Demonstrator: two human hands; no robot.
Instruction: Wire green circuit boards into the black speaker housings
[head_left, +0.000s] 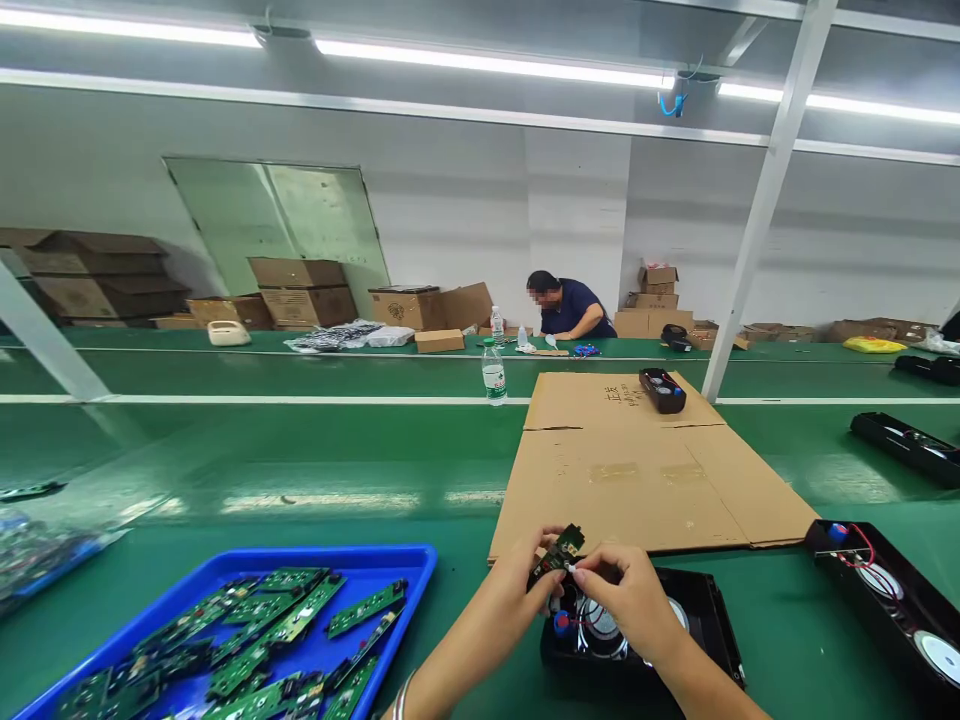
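My left hand and my right hand meet over a black speaker housing at the bottom centre. A small green circuit board is pinched between the fingers of my left hand. At that board's edge, my right hand's fingertips grip a small white connector. Red wires and a blue part show inside the housing, beside its round speaker cone.
A blue tray with several green circuit boards lies at the lower left. A flat cardboard sheet carries a black unit. Another open speaker housing sits at right. A water bottle stands mid-table. A person works at the far bench among cartons.
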